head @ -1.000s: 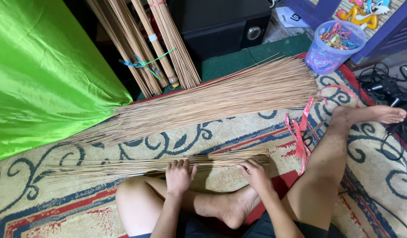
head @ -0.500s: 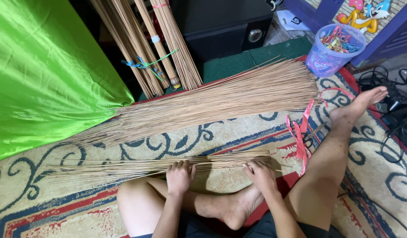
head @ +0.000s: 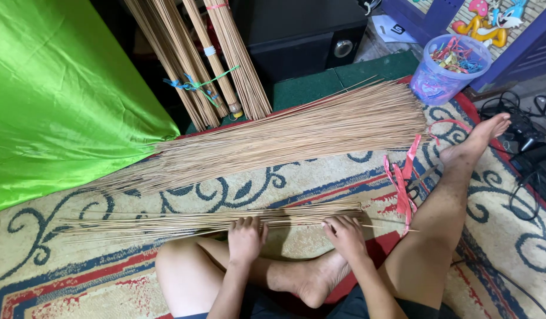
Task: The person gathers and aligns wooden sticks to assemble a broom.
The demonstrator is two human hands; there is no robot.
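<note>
A thin bundle of broom sticks (head: 184,223) lies across the patterned carpet (head: 78,277) just in front of my folded legs. My left hand (head: 245,238) rests palm down on its middle, fingers on the sticks. My right hand (head: 345,234) presses on the same bundle near its right end, fingers curled over the sticks. A much larger loose pile of sticks (head: 296,134) lies farther away, fanned wide at the right.
Tied stick bundles (head: 222,65) lean at the back beside a green cloth (head: 60,100). A plastic tub of coloured ties (head: 447,70) stands at the upper right. Red plastic strips (head: 401,183) lie by my outstretched right leg (head: 450,195). Cables (head: 524,136) run at the right edge.
Both hands stay on the thin bundle, shifting slightly. My right foot has turned, toes lifting toward the upper right.
</note>
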